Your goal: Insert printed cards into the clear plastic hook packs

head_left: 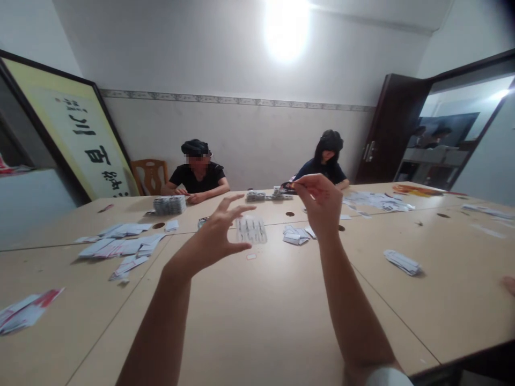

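Observation:
My left hand (215,233) reaches over the table with its thumb and fingers spread apart. Just beyond its fingertips is a clear plastic tray (251,229) with rows of small dark pieces; I cannot tell whether the thumb touches it. Higher and to the right, my right hand (319,201) pinches a small dark thin object (288,186) between thumb and fingertips. Its exact kind is too small to make out. A small white slip (251,257) lies below the tray, and a pile of folded white papers (296,235) rests to its right.
Paper strips (120,244) lie at the left, with a paper bundle (402,262) at the right. Two people (197,174) sit across the table (257,321). A banded stack (169,205) stands before one. Another person's hand (509,284) shows at the right edge.

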A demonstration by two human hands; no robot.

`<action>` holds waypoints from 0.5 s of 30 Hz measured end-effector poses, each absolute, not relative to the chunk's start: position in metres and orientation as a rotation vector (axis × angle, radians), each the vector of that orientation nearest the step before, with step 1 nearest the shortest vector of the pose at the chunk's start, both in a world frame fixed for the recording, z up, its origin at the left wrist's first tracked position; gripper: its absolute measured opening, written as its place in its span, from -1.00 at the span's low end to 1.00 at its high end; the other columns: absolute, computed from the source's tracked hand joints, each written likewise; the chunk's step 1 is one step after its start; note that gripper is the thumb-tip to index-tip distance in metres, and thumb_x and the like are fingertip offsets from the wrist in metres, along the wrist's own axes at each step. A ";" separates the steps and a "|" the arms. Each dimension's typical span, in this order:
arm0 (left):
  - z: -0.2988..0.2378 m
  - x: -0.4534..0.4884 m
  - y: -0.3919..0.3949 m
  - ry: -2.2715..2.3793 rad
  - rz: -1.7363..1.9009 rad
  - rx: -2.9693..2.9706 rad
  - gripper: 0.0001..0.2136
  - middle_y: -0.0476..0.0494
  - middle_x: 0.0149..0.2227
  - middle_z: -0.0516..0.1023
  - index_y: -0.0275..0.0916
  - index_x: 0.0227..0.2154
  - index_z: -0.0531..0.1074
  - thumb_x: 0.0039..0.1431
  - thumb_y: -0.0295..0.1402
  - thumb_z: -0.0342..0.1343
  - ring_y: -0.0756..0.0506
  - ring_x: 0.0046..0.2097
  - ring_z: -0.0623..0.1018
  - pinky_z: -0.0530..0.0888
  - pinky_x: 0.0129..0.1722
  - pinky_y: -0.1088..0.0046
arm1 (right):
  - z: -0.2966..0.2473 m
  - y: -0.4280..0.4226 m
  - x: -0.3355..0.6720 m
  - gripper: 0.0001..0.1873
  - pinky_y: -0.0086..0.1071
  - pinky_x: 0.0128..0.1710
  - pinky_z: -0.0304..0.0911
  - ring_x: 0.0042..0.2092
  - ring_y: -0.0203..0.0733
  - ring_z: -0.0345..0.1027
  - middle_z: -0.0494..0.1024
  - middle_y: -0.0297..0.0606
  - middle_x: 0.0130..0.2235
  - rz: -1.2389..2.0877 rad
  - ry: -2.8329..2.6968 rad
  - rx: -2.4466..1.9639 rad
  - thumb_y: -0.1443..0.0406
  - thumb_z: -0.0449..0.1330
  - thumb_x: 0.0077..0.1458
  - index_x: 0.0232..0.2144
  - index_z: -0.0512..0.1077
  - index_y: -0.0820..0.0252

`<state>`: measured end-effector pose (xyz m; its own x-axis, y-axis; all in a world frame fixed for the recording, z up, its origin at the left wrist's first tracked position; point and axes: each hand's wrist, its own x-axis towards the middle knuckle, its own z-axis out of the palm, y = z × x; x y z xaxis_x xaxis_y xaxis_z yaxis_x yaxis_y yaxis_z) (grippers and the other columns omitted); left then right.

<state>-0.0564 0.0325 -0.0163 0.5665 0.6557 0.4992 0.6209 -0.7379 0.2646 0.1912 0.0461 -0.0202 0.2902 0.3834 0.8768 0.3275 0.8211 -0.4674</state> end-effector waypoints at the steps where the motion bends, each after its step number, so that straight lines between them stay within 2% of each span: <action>1: -0.016 -0.057 0.033 1.110 0.954 2.720 -0.36 -0.21 0.43 0.10 0.00 0.24 0.32 0.10 -0.25 0.39 -0.35 0.33 0.34 0.54 0.18 0.06 | -0.020 0.047 0.193 -0.95 -0.29 -0.25 0.44 -0.29 -0.21 0.50 0.59 -0.34 -0.34 0.109 -1.261 -0.630 0.28 0.29 0.14 -0.33 0.47 0.08; 4: -0.017 -0.054 0.035 1.036 1.113 2.718 -0.37 -0.19 0.38 0.15 0.03 0.22 0.31 0.09 -0.21 0.39 -0.30 0.28 0.39 0.59 0.12 0.10 | -0.023 0.052 0.193 -0.75 -0.27 -0.26 0.50 -0.18 -0.17 0.54 0.56 -0.26 -0.07 0.246 -1.298 -0.626 0.22 0.28 0.13 -0.13 0.39 0.01; 6: -0.018 -0.050 0.036 0.939 1.226 2.721 -0.35 -0.20 0.33 0.20 0.03 0.22 0.30 0.08 -0.17 0.40 -0.30 0.27 0.39 0.61 0.09 0.11 | -0.026 0.055 0.187 -0.54 -0.19 -0.15 0.54 -0.02 -0.08 0.54 0.41 -0.18 0.18 0.296 -1.382 -0.677 0.21 0.28 0.14 0.07 0.26 -0.09; 8: -0.019 -0.045 0.036 0.854 1.316 2.726 -0.33 -0.23 0.28 0.24 0.03 0.22 0.28 0.07 -0.14 0.40 -0.30 0.27 0.38 0.62 0.06 0.12 | -0.031 0.056 0.179 -0.31 -0.13 -0.06 0.54 0.09 -0.01 0.51 0.31 -0.10 0.26 0.369 -1.459 -0.734 0.19 0.31 0.13 0.22 0.09 -0.16; 11: -0.020 -0.040 0.036 0.816 1.384 2.725 -0.32 -0.23 0.23 0.26 0.01 0.22 0.26 0.07 -0.10 0.40 -0.29 0.23 0.41 0.62 0.05 0.12 | -0.036 0.057 0.166 -0.06 -0.11 -0.08 0.55 -0.01 -0.01 0.57 0.48 -0.11 0.09 0.570 -1.528 -0.779 0.18 0.36 0.08 0.32 -0.12 -0.17; 13: -0.021 -0.038 0.038 0.813 1.394 2.712 -0.31 -0.23 0.20 0.30 -0.02 0.19 0.28 0.03 -0.07 0.42 -0.28 0.22 0.43 0.59 0.09 0.10 | -0.039 0.058 0.160 0.00 -0.13 -0.14 0.57 -0.15 -0.06 0.61 0.58 -0.23 -0.09 0.703 -1.532 -0.762 0.21 0.34 0.10 0.35 -0.22 -0.16; 15: -0.021 -0.038 0.040 0.805 1.460 2.657 -0.34 -0.22 0.14 0.38 -0.07 0.11 0.35 -0.03 -0.03 0.44 -0.27 0.21 0.44 0.56 0.12 0.08 | -0.041 0.059 0.156 0.03 -0.15 -0.21 0.57 -0.28 -0.09 0.61 0.59 -0.33 -0.20 0.757 -1.500 -0.736 0.23 0.31 0.12 0.37 -0.29 -0.15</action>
